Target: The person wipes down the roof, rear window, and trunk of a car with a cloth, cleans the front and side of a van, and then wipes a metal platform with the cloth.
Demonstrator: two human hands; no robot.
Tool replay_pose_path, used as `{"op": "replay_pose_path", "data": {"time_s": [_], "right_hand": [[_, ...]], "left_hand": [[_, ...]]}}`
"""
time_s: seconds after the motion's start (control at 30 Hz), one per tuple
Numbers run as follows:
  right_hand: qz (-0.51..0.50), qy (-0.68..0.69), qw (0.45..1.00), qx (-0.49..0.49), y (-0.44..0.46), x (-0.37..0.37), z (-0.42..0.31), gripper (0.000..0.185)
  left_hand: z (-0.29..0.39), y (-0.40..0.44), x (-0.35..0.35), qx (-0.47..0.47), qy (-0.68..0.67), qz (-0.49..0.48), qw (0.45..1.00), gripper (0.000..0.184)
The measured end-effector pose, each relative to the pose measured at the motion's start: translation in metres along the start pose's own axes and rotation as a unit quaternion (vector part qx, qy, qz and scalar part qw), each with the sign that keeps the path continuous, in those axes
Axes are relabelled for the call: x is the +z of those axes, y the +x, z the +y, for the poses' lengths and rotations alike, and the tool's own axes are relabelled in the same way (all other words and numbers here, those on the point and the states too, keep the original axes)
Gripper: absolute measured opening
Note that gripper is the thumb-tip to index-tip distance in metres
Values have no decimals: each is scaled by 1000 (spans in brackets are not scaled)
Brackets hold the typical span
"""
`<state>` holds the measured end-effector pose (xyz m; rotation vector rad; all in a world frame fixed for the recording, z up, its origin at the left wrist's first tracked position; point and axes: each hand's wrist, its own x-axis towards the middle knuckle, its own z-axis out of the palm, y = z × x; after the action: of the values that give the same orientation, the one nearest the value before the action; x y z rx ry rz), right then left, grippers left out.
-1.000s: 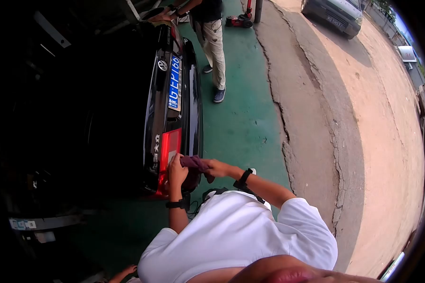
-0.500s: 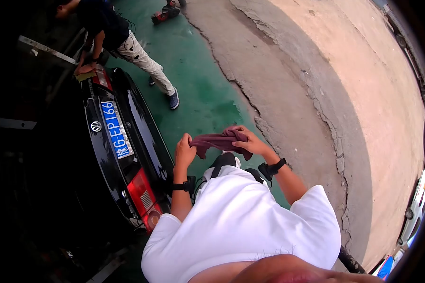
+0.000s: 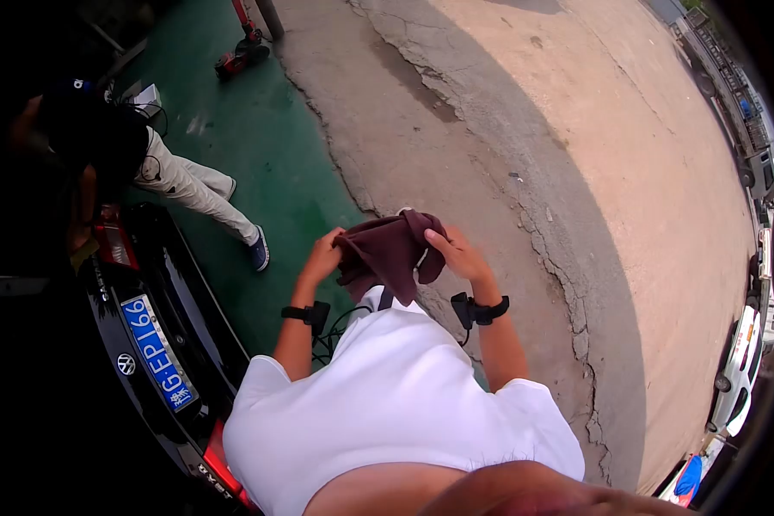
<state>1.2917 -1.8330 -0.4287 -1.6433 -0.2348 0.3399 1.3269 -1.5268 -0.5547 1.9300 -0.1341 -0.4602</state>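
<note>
A dark maroon cloth [image 3: 385, 252] hangs between my hands in front of my white shirt, bunched at its right end and draping down in the middle. My left hand [image 3: 322, 255] grips its left edge, fingers closed on the fabric. On the right side my right hand [image 3: 456, 254] pinches the bunched part, thumb lying on top. Each wrist wears a black strap with a small device. To my left stands the rear of a black car [image 3: 193, 288] with a blue licence plate [image 3: 159, 353] and red tail lights.
A co-worker [image 3: 189, 185] in a dark top and light trousers leans over the car's far corner, a hand near the tail light. A red scooter [image 3: 242, 60] stands farther off. Cracked pavement [image 3: 525, 215] runs along the right; a white car [image 3: 735, 370] is parked at far right.
My view has turned right, so the car and co-worker appear farther left and lower. The cloth, stretched lengthwise before, now hangs more spread out between my hands.
</note>
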Motion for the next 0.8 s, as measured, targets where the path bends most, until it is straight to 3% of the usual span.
{"op": "replay_pose_path", "data": {"time_s": [0.03, 0.07, 0.1, 0.17, 0.2, 0.23, 0.27, 0.3, 0.37, 0.4, 0.43, 0.5, 0.57, 0.6, 0.73, 0.8], "right_hand": [[113, 58, 991, 27, 34, -29, 4, 41], [183, -163, 969, 11, 62, -50, -1, 41], [127, -384, 913, 56, 80, -77, -11, 37], [1, -490, 872, 5, 104, -123, -58, 32], [9, -479, 878, 3, 119, -144, -77, 32], [21, -422, 906, 27, 120, -160, -93, 30], [40, -370, 927, 50, 124, -176, -103, 28], [62, -368, 926, 52, 128, -194, -107, 28], [197, -362, 911, 28, 127, -231, -108, 26], [238, -295, 920, 101, 123, -250, -102, 26], [243, -297, 919, 95, 120, -272, -89, 26], [387, -208, 895, 77, 117, -314, -60, 34], [427, -128, 892, 79, 120, -361, -51, 38], [462, -51, 881, 87, 121, -376, -44, 42], [440, 92, 890, 68, 168, -448, -29, 40], [384, 76, 920, 23, 203, -475, -32, 40]], "left_hand": [[29, 60, 13, 26, -27, 20, 999, 33], [66, 104, 26, 3, -15, 1, 1000, 31], [93, 116, 31, -47, 8, -32, 998, 29], [144, 176, 62, -20, -184, -14, 983, 30], [180, 197, 75, 34, -159, -7, 987, 26], [230, 206, 73, 34, -54, -69, 996, 25], [227, 228, 88, 102, 18, -92, 990, 28], [240, 246, 96, 114, 27, -108, 987, 28], [265, 279, 114, 226, 10, -165, 960, 32], [277, 292, 119, 236, 12, -165, 958, 32], [289, 305, 122, 223, 29, -179, 958, 32], [310, 337, 124, 210, 52, -191, 957, 31], [326, 369, 125, 170, 34, -147, 974, 28], [339, 383, 122, 205, 32, -96, 973, 25], [377, 444, 131, 192, 12, -5, 981, 25], [389, 467, 146, 219, -13, 41, 975, 24]]}}
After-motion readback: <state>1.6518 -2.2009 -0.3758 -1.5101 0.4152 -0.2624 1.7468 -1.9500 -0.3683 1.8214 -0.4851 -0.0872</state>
